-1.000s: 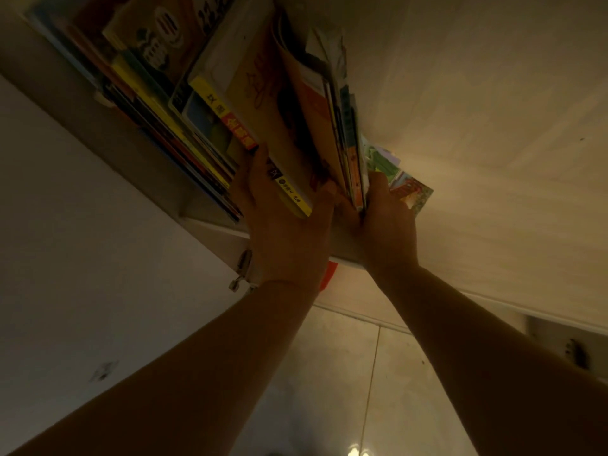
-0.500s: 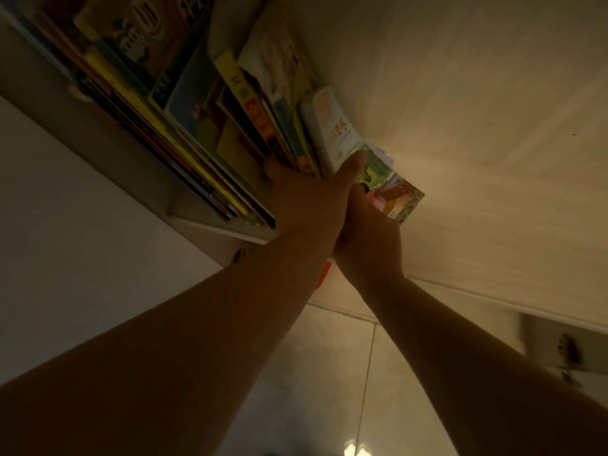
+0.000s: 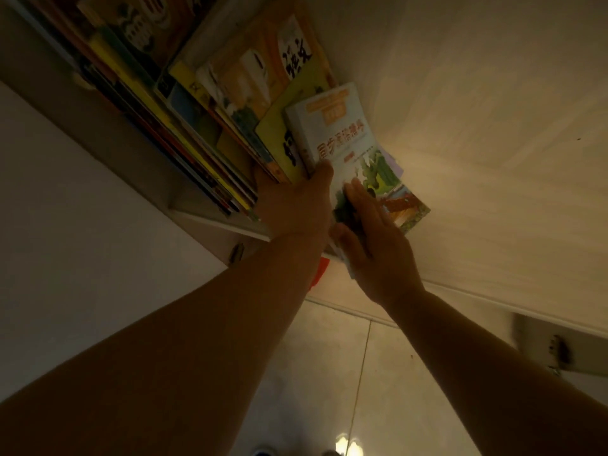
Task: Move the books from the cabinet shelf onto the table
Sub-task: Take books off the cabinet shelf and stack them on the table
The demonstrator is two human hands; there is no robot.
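Note:
A row of several colourful books [image 3: 210, 103] leans on the cabinet shelf [image 3: 210, 218], seen from below. The rightmost one, a white book with orange lettering and a green picture [image 3: 345, 139], sticks out of the row. My left hand [image 3: 296, 205] reaches into the row, fingers between the books, thumb on that white book's spine. My right hand [image 3: 375, 248] lies flat against its cover with straight fingers. More thin books behind the white one [image 3: 411, 209] peep past my right hand. The table is not in view.
The pale wooden cabinet wall [image 3: 477, 126] rises right of the books. A white door panel [image 3: 59, 241] fills the left. A hinge [image 3: 237, 251] sits under the shelf edge, another fitting [image 3: 559, 353] at the lower right. Tiled floor [image 3: 329, 373] lies below.
The books have tipped over to the left. The white book now stands out from the row. My left hand slid in deeper, and my right hand opened flat against the cover.

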